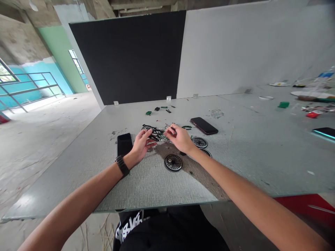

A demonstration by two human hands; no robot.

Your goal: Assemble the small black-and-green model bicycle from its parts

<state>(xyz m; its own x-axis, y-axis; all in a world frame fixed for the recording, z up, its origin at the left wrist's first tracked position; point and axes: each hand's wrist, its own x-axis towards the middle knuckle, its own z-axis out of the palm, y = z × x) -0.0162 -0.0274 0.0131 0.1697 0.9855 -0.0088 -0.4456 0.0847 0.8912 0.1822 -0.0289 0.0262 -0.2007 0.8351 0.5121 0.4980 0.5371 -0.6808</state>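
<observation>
Two hands meet at the middle of the grey counter [78,167] on one small black model bicycle frame [156,133]. The left hand [141,144], with a black watch [122,165] on its wrist, curls its fingertips onto the frame. The right hand [180,138] pinches the frame's right end.

Three loose spoked wheels lie close by: one [173,162] at 6 o'clock from the frame, and two [200,142] [206,152] at 4 o'clock, beside the right wrist.

There are three phones: a black one [124,143] at 9 o'clock, a dark one [203,126] at 2 o'clock, and a third [324,132] far off at 3 o'clock.

Small green and black parts [157,109] are scattered at 12 o'clock.
</observation>
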